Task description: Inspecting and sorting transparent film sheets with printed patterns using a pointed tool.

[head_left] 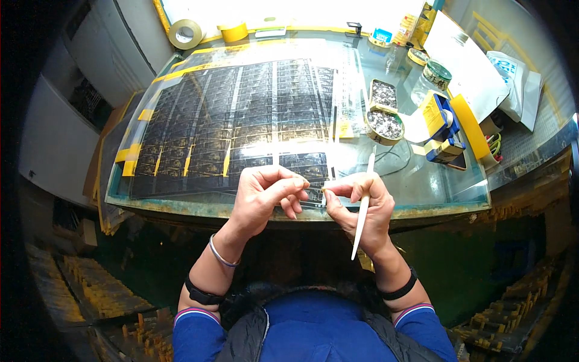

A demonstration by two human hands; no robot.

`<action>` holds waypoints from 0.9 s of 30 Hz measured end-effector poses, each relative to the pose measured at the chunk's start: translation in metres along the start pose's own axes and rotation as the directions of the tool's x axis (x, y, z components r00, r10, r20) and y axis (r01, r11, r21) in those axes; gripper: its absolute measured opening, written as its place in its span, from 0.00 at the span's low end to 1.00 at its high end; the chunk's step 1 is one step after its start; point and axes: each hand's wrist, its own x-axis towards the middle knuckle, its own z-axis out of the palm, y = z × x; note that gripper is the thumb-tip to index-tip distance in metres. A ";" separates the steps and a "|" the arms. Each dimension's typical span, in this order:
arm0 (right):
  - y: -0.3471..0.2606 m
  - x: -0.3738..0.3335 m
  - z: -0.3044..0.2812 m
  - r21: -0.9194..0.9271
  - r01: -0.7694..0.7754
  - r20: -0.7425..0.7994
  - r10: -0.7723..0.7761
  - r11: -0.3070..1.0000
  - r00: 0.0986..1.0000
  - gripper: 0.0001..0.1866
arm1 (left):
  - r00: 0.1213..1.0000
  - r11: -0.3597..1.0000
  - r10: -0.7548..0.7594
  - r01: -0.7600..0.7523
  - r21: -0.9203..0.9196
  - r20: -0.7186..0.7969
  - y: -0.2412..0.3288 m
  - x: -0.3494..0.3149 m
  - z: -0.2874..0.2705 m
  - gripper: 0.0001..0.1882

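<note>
My left hand (268, 192) hovers over the table's front edge, thumb and forefinger pinched together. Whatever sits between those fingertips is too small to name. Just to its right, my right hand (368, 208) keeps a slim white stick (361, 226) with a tapered lower end tucked between its fingers. Its thumb and forefinger also pinch a tiny yellowish bit, facing the left fingertips across a narrow gap. Beneath and beyond both hands spreads a large dark film sheet (211, 114), patterned in rows and marked with yellow tape strips (227, 159).
The glass-topped table (446, 193) carries two tins of speckled grains (383, 93), a blue tape dispenser (445, 123) and a lidded glass jar (435, 77) on the right. Tape rolls (186, 34) stand at the back left. A thin dark cord (401, 166) lies beyond my right hand.
</note>
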 end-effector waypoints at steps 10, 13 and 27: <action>-0.010 -0.020 -0.116 -0.237 0.065 -0.562 -0.192 0.969 0.804 0.18 | 0.997 0.986 0.078 -0.075 0.152 -0.019 0.000 0.003 0.007 0.08; 0.000 -0.041 -0.193 -0.254 0.022 -0.763 -0.214 0.967 0.610 0.16 | 0.987 0.982 0.155 -0.159 0.098 0.040 -0.006 0.002 -0.001 0.11; 0.025 -0.080 -0.242 -0.622 -0.435 -0.748 -0.330 0.651 0.575 0.10 | 0.974 0.966 0.213 -0.199 0.162 -0.075 -0.010 0.003 0.012 0.17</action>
